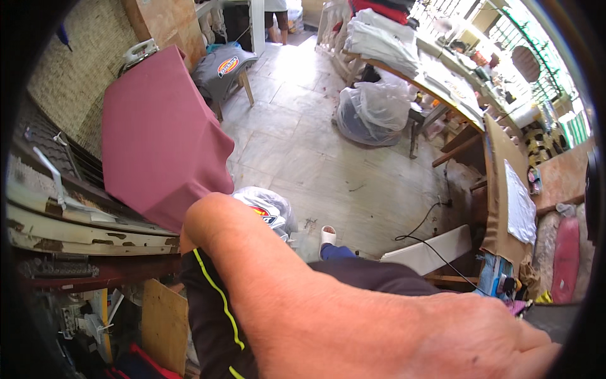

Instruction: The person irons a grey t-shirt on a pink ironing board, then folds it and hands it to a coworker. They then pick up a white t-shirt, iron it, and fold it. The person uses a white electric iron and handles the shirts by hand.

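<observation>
My left arm reaches up from the lower left, bends at the elbow and lies across the lower part of the picture. My left hand [483, 331] is very close at the lower right, its back and knuckles showing. Its fingers run off toward the dark rim, so I cannot see whether they hold anything. My right hand is out of view. Beyond my left elbow stands a board covered with mauve cloth [151, 120], an iron [141, 50] at its far end. A plastic bag with white printed fabric [268, 205] sits on the floor beside it.
A stool bears a grey printed garment [221, 66]. On the right, a long table [435, 88] carries folded white garments [382, 41], with a filled clear plastic bag [375, 114] below. A black cord [420, 234] trails across the floor. Another person [276, 25] stands at the far end.
</observation>
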`<state>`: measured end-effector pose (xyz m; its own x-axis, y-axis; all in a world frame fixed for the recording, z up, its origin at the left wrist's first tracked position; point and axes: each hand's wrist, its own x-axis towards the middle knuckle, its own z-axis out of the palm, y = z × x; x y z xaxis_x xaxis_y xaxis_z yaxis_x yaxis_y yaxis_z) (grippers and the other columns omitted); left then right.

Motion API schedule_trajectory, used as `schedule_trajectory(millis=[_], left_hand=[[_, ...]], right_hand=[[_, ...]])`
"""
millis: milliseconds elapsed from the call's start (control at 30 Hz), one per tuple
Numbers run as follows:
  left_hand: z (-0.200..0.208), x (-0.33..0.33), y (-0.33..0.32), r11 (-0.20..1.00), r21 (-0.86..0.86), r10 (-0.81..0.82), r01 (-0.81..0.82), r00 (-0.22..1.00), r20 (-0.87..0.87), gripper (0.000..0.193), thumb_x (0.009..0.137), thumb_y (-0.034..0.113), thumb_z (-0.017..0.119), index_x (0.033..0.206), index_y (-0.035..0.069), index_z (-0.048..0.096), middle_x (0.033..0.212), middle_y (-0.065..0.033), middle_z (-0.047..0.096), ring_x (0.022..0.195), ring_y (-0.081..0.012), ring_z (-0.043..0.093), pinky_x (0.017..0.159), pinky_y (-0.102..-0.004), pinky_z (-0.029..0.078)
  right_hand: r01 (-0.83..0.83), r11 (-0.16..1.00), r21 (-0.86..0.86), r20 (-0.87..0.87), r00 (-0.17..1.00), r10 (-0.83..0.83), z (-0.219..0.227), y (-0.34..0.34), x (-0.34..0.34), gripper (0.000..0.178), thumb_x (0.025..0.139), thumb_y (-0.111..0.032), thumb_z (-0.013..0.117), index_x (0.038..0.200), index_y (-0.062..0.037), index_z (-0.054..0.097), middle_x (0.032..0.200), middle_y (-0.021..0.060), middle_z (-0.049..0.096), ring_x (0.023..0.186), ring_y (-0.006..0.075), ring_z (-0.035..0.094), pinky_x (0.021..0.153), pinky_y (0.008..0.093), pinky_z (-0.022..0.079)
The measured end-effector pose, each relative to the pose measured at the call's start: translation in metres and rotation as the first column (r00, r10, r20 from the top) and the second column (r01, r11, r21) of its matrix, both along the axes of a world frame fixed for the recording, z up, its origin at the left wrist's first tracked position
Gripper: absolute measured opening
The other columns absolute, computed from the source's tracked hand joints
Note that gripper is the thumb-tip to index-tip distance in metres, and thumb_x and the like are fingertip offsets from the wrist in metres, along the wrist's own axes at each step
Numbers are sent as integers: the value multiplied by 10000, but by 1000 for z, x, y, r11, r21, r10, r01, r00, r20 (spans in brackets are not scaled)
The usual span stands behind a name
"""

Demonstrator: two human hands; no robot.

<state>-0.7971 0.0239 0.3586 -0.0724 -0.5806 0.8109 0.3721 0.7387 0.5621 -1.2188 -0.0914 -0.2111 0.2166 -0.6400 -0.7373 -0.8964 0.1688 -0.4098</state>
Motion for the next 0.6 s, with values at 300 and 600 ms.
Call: schedule_trajectory(millis=[300, 600], left_hand=[[5, 51, -149, 707, 368, 587, -604, 792, 171, 352, 955, 438, 536, 1013, 128, 693, 895, -60, 692, 961, -190, 587, 817, -322, 493], [-37, 291, -264, 622, -359, 783, -696, 551, 289, 610, 966, 580, 332, 1409, 174, 434, 1292, -109, 465, 987, -304, 466, 792, -424, 373]], right_hand=[[-249, 829, -501, 38, 951, 308, 57, -372, 192, 283, 829, -217, 584, 1025, -37, 680, 902, 167, 690, 848, 284, 662, 782, 393, 533], [-267, 924, -275, 919, 210, 334, 357, -445, 537, 223, 919, -73, 618, 1132, -7, 606, 950, 46, 660, 806, 117, 618, 730, 287, 517]])
